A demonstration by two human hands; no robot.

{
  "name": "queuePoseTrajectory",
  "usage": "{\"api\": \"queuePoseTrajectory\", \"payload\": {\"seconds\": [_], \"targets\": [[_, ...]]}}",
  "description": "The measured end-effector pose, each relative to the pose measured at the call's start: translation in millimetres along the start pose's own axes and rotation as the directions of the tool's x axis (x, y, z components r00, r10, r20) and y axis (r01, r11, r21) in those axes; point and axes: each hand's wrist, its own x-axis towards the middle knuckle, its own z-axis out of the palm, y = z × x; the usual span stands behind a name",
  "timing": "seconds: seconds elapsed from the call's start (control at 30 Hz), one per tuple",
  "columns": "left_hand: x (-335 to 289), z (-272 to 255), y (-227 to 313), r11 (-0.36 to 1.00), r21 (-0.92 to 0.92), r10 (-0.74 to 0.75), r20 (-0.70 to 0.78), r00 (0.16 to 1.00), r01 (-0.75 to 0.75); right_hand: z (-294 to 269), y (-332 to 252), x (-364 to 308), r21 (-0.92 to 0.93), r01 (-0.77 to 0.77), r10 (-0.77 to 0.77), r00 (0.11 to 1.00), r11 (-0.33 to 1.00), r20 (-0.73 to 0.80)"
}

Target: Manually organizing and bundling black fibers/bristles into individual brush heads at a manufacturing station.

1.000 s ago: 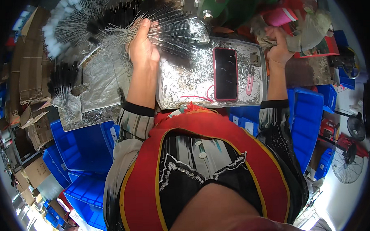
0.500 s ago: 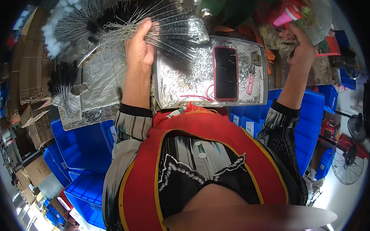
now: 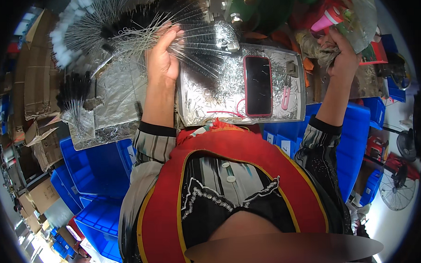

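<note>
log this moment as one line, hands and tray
left hand: holding wire brushes | right hand: touching pale crumpled material | tray: phone, pink tool, metal scraps

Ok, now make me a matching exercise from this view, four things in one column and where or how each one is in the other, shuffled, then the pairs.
Things
1. left hand
2. phone
3. pink cutter
4. pink cone

Places and states
A. just above the right hand in the picture
B. gripping a bundle of black-bristled wire brushes
C. lying in the tray, right of the phone
D. dark screen, pinkish-red edge

Pairs: 1-B, 2-D, 3-C, 4-A
</note>
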Motion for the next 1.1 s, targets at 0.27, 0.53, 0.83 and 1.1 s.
{"api": "queuePoseTrajectory", "payload": {"seconds": [0.27, 0.53, 0.83, 1.1], "targets": [[-2.7, 7.2, -1.9, 0.999, -0.049, 0.017, -0.089, 0.996, -0.022, -2.7, 3.2, 1.9, -0.024, 0.021, -0.021, 1.000, 0.999, 0.012], [2.0, 7.6, -4.1, 0.988, -0.116, 0.081, -0.179, 0.981, -0.103, 0.0, 1.4, -0.4, -0.001, 0.029, -0.029, 1.000, 1.000, 0.012], [6.8, 24.0, -8.4, 0.967, 0.031, 0.252, -0.267, 0.930, -0.253, -0.8, 6.0, -0.6, 0.006, 0.014, -0.014, 1.000, 1.000, 0.014], [4.6, 35.8, -5.0, 0.966, 0.132, 0.253, -0.303, 0.919, -0.223, -6.6, 16.9, 0.8, 0.035, 0.030, -0.033, 0.995, 0.999, 0.097]]}}
